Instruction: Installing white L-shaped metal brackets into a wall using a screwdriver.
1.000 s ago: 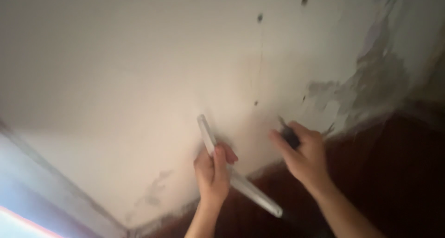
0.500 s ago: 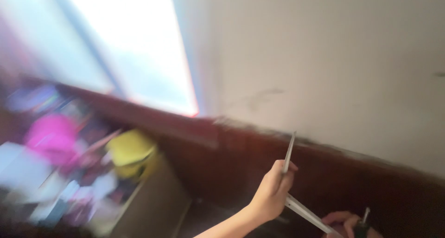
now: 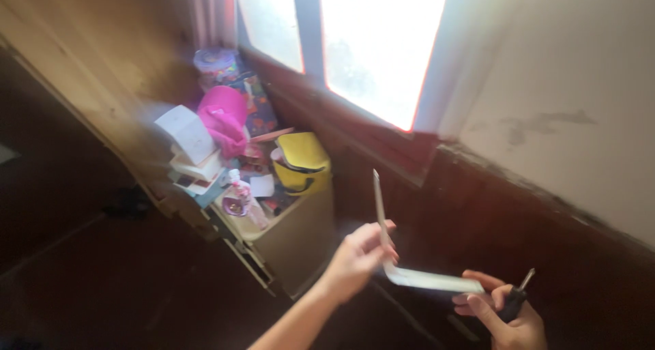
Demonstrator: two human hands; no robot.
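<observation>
Left hand (image 3: 358, 258) is closed on the upright arm of a white L-shaped bracket (image 3: 409, 276), fingers wrapped around it. Right hand (image 3: 501, 309), partly cut off at the bottom edge, pinches the bracket's flat arm while gripping a black-handled screwdriver (image 3: 515, 299). Motion blur softens both. Behind, a cluttered cabinet (image 3: 300, 234) holds a yellow container (image 3: 302, 160); smaller items are indistinct.

The cabinet (image 3: 286, 237) stands at centre left, the bag (image 3: 303, 160) on it; the bracket (image 3: 402, 268) is lower right, the window (image 3: 368, 43) above.
</observation>
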